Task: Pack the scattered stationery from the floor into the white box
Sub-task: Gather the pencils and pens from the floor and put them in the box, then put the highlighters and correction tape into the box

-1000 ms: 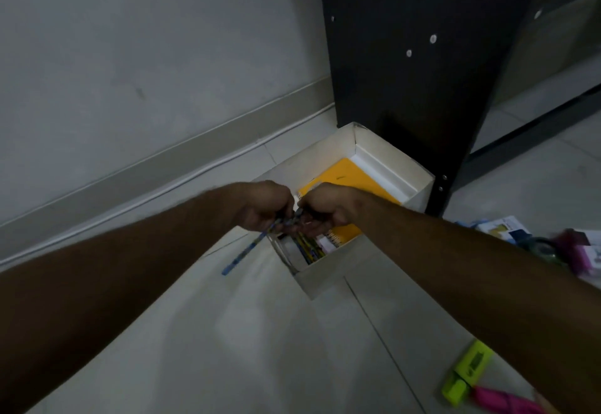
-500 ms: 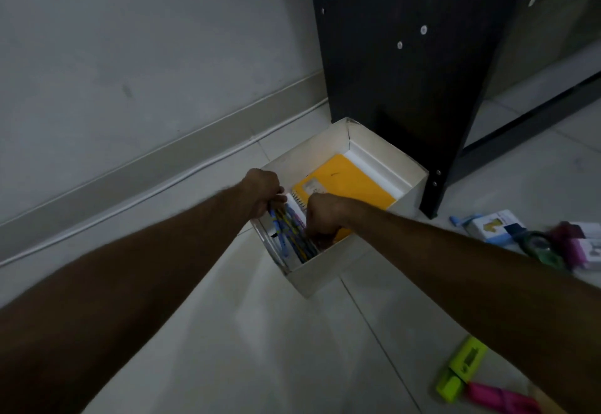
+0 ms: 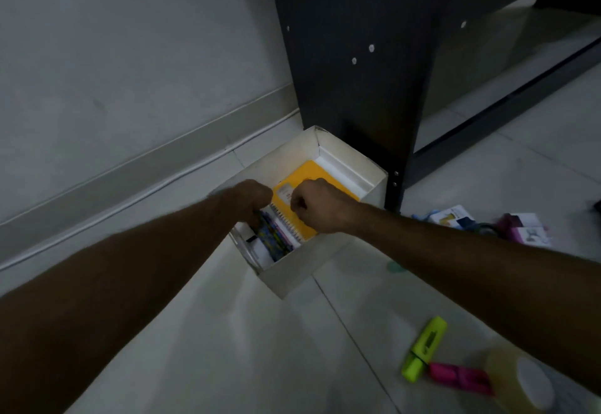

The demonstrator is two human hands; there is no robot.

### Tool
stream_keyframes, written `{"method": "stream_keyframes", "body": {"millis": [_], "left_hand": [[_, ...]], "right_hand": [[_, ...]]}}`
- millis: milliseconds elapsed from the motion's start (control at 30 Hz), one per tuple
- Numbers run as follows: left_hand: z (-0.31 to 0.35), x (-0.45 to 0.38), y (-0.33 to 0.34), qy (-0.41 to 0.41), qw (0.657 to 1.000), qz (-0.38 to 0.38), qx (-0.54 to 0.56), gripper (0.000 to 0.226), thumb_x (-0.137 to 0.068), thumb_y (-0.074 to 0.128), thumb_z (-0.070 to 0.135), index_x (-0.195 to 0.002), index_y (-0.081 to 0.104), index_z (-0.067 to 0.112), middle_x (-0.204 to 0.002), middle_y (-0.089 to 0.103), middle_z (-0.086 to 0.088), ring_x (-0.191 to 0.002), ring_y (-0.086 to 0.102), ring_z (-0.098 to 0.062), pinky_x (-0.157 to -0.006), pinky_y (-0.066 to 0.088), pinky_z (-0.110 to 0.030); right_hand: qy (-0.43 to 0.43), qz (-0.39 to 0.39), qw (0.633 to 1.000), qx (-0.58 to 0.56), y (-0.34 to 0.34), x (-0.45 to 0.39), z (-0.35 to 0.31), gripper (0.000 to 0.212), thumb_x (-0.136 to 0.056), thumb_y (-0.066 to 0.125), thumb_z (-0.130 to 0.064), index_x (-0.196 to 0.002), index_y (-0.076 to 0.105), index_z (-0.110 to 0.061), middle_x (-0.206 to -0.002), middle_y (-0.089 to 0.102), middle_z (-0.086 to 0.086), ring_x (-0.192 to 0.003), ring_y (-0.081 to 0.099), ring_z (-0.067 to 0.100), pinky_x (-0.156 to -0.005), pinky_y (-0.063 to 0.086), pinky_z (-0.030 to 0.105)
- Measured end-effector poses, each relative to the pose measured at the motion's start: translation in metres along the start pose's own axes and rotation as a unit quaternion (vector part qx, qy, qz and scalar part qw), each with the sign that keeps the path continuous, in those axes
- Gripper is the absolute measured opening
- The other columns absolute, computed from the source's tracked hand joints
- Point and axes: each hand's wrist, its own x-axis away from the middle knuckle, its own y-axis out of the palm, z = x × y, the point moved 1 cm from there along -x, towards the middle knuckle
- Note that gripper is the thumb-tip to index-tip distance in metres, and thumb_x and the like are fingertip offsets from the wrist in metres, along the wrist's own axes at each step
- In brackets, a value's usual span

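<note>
Both hands over the white box (image 3: 325,270) at 12 o'clock: left hand (image 3: 252,200) curled around a bundle of pencils (image 3: 271,238) already inside, right hand (image 3: 317,207) fisted, contents not visible, above the yellow notebook (image 3: 312,172). Best to lay pencils flat beside the spiral, then release. Green highlighter (image 3: 424,348) and pink one (image 3: 460,378) waiting at 4 o'clock. No legible writing anywhere.

The white box (image 3: 325,270) stands open at the top, but both hands crowd its near half. A dark furniture panel (image 3: 351,55) rises just behind its far right corner, blocking that side. The floor (image 3: 195,348) near and left of the box lies bare; highlighters (image 3: 426,348) lie near right.
</note>
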Motion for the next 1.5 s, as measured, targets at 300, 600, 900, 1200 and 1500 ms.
{"method": "stream_keyframes", "body": {"millis": [300, 600, 900, 1200, 1500], "left_hand": [[0.028, 0.084, 0.065, 0.402, 0.887, 0.154, -0.167, 0.024, -0.085, 0.066, 0.026, -0.103, 0.057, 0.012, -0.100, 0.060, -0.006, -0.095, 0.058, -0.024, -0.071, 0.034, -0.026], [0.043, 0.160, 0.178, 0.453, 0.836, -0.071, -0.301, 0.023, -0.086, 0.064, 0.040, -0.099, 0.057, 0.022, -0.083, 0.057, 0.005, -0.077, 0.051, -0.013, -0.066, 0.039, -0.028], [-0.008, 0.163, 0.255, 0.384, 0.854, -0.110, -0.333, 0.058, -0.084, 0.067, 0.043, -0.120, 0.045, 0.003, -0.122, 0.057, -0.016, -0.110, 0.058, -0.033, -0.072, 0.037, -0.029], [0.002, 0.152, 0.237, 0.357, 0.868, -0.126, -0.321, 0.042, -0.083, 0.067, 0.037, -0.116, 0.062, 0.011, -0.123, 0.059, -0.009, -0.112, 0.056, -0.024, -0.084, 0.043, -0.026], [0.028, 0.136, 0.172, 0.307, 0.910, -0.203, -0.191, 0.025, -0.079, 0.079, 0.025, -0.097, 0.076, 0.008, -0.083, 0.076, -0.010, -0.064, 0.067, -0.010, -0.069, 0.057, -0.028]], "right_hand": [[-0.150, 0.096, 0.983, 0.053, -0.050, 0.119, 0.018, 0.008, -0.088, 0.061, -0.017, -0.084, 0.064, -0.011, -0.077, 0.061, 0.004, -0.072, 0.054, 0.016, -0.066, 0.044, 0.031], [0.017, -0.137, 0.981, 0.135, -0.069, 0.258, 0.081, 0.016, -0.089, 0.063, -0.026, -0.091, 0.071, -0.013, -0.087, 0.071, 0.002, -0.076, 0.062, 0.016, -0.072, 0.050, 0.030], [-0.021, -0.217, 0.921, 0.324, -0.006, 0.303, 0.079, 0.030, -0.088, 0.060, -0.047, -0.097, 0.063, -0.019, -0.100, 0.064, 0.008, -0.102, 0.049, 0.030, -0.078, 0.035, 0.038], [-0.005, -0.256, 0.893, 0.371, 0.007, 0.292, 0.087, 0.033, -0.095, 0.051, -0.046, -0.101, 0.062, -0.015, -0.109, 0.065, 0.011, -0.111, 0.047, 0.033, -0.090, 0.034, 0.044], [-0.034, -0.054, 0.990, 0.125, -0.019, 0.272, 0.077, 0.022, -0.089, 0.060, -0.041, -0.098, 0.058, -0.020, -0.089, 0.061, 0.001, -0.079, 0.051, 0.017, -0.073, 0.047, 0.039]]}}
